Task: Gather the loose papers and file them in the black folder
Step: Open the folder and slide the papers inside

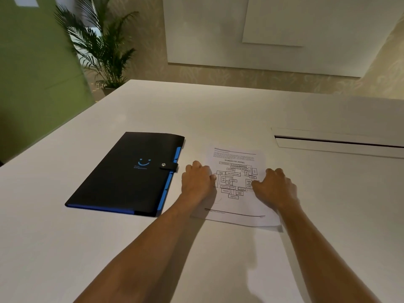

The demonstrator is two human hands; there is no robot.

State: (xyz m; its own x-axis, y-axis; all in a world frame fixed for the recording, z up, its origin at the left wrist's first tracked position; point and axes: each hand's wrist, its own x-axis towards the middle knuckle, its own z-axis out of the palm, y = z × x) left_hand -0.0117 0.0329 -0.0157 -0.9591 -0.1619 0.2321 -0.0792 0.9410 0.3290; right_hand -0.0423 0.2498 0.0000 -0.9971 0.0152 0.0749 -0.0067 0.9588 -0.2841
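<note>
A thin stack of white papers [237, 158], its top sheet printed with a flow chart, lies flat on the white table [109, 248] in front of me. My left hand [196, 181] rests on the stack's left edge with fingers curled under. My right hand [274, 186] presses on the right part of the sheet, fingers bent down onto it. The black folder [122, 178] with blue edges and a snap strap lies closed to the left of the papers, a small gap from my left hand.
A recessed slot with a flap [338, 142] is set into the table at the right. A potted palm [102, 47] and a green panel [32, 84] stand beyond the table's far left corner. A white wall board [284, 29] hangs behind.
</note>
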